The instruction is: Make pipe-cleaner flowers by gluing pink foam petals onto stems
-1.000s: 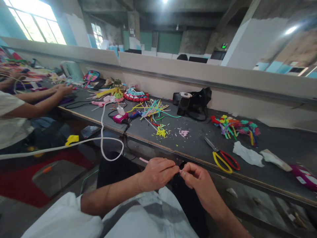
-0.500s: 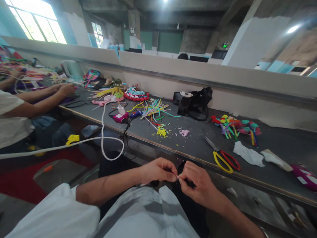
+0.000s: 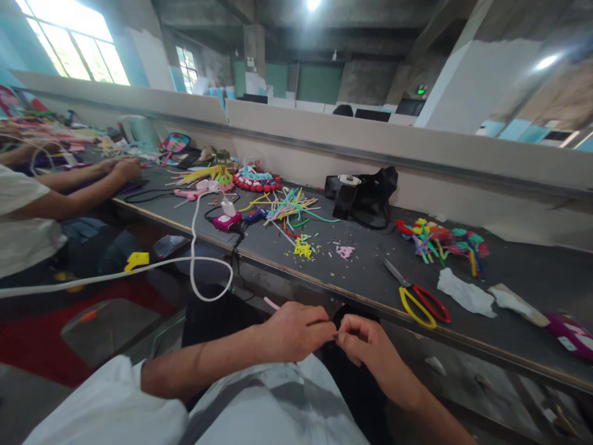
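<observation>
Over my lap, just in front of the table edge, my left hand (image 3: 296,330) is closed, knuckles up. From behind it sticks out the end of a pale pink pipe cleaner (image 3: 271,303); the rest is hidden by the fingers. My right hand (image 3: 365,346) pinches thumb against forefinger, its tips meeting those of the left hand. What lies between the tips is almost wholly covered. On the table ahead are a pile of coloured pipe cleaners (image 3: 291,204), yellow clippings (image 3: 303,248) and pale pink clippings (image 3: 344,251).
Scissors (image 3: 407,290) with red and yellow handles lie near the table edge. To the right are bright fuzzy flowers (image 3: 440,238), crumpled tissue (image 3: 466,292) and a magenta device (image 3: 572,334). A white cable (image 3: 192,235) loops off the table. A co-worker's arms (image 3: 88,185) are at left.
My left hand has turned over, its back now upward, and the pink end shows beyond it. My right hand has shifted slightly down; the pink bit between the fingertips is now hidden.
</observation>
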